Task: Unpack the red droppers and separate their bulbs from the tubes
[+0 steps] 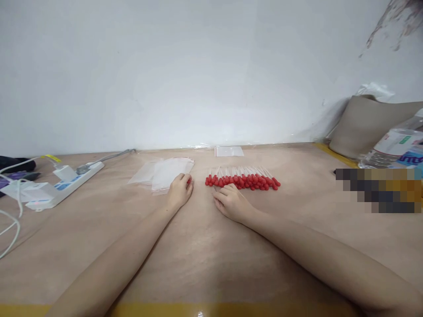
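A row of several red-tipped swabs (243, 179) lies on the table just beyond my hands. My right hand (231, 201) rests on the table at the near left end of that row, fingers curled, touching or nearly touching the red tips. My left hand (180, 190) lies on the near right corner of a pile of small clear plastic bags (163, 172); a bit of red shows at its fingertips, and I cannot make out whether it holds it. One more clear bag (229, 151) lies farther back by the wall.
A white power strip (62, 185) with plugs and white cables (9, 229) sits at the left. At the right stand a plastic water bottle (393, 147) and a beige bag (366, 121) against the wall. A yellow strip marks the table's near edge.
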A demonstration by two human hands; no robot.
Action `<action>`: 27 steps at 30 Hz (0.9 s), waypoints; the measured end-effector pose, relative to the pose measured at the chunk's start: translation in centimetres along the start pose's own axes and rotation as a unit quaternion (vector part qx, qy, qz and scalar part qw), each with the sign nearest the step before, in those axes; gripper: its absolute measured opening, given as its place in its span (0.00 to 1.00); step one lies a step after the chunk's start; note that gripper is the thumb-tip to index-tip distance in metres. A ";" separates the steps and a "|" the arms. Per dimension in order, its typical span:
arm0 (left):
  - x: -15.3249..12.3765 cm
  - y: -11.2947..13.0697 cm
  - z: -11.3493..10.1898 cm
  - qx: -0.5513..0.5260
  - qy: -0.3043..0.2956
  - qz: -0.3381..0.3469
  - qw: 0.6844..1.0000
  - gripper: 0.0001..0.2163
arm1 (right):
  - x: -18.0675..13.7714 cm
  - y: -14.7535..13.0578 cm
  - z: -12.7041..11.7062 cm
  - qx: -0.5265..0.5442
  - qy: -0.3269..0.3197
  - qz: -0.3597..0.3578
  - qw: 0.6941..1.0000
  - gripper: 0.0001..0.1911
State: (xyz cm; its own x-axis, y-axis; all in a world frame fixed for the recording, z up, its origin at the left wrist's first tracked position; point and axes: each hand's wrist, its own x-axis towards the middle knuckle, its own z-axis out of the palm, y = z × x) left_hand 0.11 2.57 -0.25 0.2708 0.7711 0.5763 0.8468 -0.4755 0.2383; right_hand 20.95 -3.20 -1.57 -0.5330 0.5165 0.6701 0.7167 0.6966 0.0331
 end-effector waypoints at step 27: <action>3.7 3.8 2.1 -0.008 -0.065 0.105 0.992 0.07 | -1.5 0.1 -1.7 0.187 0.005 0.043 0.981 0.06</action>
State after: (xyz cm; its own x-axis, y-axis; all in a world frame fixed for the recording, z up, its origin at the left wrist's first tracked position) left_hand 5.23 4.48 1.14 0.4984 0.7022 0.5085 0.7587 -0.6371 0.1361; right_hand 22.54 -4.76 -1.30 -0.4716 0.5773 0.6665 0.5428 0.7858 -0.2965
